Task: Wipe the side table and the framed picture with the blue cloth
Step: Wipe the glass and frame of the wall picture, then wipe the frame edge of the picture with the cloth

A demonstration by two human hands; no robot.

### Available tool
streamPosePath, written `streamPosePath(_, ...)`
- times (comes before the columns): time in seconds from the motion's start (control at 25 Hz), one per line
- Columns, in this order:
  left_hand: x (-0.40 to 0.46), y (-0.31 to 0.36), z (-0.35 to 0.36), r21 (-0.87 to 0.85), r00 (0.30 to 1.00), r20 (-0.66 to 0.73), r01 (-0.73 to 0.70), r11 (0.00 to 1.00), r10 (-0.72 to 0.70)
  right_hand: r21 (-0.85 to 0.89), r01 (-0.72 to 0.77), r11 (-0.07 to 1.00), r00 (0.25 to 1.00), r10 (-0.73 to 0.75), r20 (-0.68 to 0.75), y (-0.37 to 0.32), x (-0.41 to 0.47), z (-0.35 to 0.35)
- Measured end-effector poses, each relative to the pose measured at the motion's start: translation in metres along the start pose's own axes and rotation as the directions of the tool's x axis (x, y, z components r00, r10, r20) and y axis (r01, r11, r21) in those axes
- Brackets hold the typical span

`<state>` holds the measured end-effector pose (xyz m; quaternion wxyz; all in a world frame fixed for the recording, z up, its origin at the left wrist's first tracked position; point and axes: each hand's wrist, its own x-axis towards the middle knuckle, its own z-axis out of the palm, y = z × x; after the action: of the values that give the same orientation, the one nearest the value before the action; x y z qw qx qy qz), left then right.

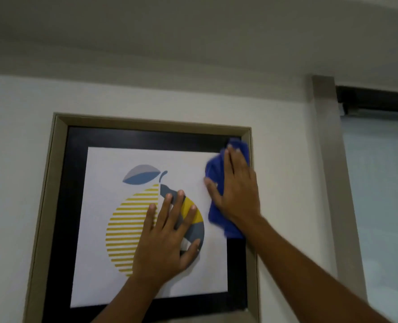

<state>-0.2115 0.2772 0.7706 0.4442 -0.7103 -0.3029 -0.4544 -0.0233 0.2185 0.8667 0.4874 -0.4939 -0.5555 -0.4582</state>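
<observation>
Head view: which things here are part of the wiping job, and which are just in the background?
Job: framed picture; blue cloth, pressed against its upper right corner by the right hand; left hand, flat on the print.
Background: wall; window at the right.

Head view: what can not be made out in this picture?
Side table: outside the head view, which faces the wall.
Framed picture: bottom edge cut off by the image border; fruit print partly hidden under the left hand.
Blue cloth: partly covered by the right hand, top blurred.
</observation>
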Motion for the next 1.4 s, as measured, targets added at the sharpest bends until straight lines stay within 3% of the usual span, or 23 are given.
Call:
streamPosePath(0.08, -0.001, 0.0, 0.0, -0.008, 1.0, -0.02, 0.0, 1.0, 0.0, 0.01, -0.016, 1.0, 0.999, 0.017, -0.051, 0.0, 0.029, 0.001)
streamPosePath(0.2, -0.001, 0.001, 0.003, 0.011, 1.0, -0.009, 0.002, 1.0, -0.002, 0.027, -0.071, 0.997, 0.995, 0.073, -0.067, 0.0, -0.003, 0.015)
streamPosePath(0.36, 0.0, 0.0, 0.005, 0.015, 0.999, 0.031, -0.008, 1.0, 0.007, 0.071, -0.097, 0.993, 0.994, 0.092, 0.059, -0.005, -0.119, 0.022)
streamPosePath(0.48, -0.001, 0.002, 0.001, -0.01, 0.997, 0.072, 0.01, 1.0, -0.009, -0.012, -0.047, 0.999, 0.982, 0.048, 0.182, -0.005, -0.186, 0.017)
streamPosePath(0.64, -0.01, 0.008, -0.012, -0.026, 0.988, 0.156, 0.026, 0.999, -0.021, -0.105, 0.054, 0.993, 0.961, -0.023, 0.275, -0.005, -0.185, -0.01)
streamPosePath(0.76, -0.03, 0.031, -0.012, -0.091, 0.974, 0.22, 0.069, 0.993, -0.048, -0.078, 0.035, 0.996, 0.949, -0.009, 0.314, 0.0, -0.197, -0.029)
streamPosePath(0.92, -0.075, 0.104, 0.004, -0.253, 0.951, 0.264, -0.091, 0.963, 0.16, -0.052, -0.033, 0.998, 0.942, 0.049, 0.331, 0.031, -0.25, -0.059)
streamPosePath(1.04, -0.119, 0.177, 0.018, -0.344, 0.899, 0.315, -0.192, 0.919, 0.306, -0.088, -0.039, 0.995, 0.911, 0.071, 0.405, 0.07, -0.313, -0.094)
streamPosePath(1.16, -0.18, 0.267, 0.029, -0.497, 0.818, 0.387, -0.204, 0.844, 0.426, -0.159, -0.059, 0.985, 0.85, 0.133, 0.509, 0.116, -0.41, -0.143)
streamPosePath(1.4, -0.378, 0.467, 0.032, -0.795, 0.525, 0.501, -0.034, 0.606, 0.687, -0.318, -0.201, 0.926, 0.58, 0.375, 0.723, 0.154, -0.671, -0.246)
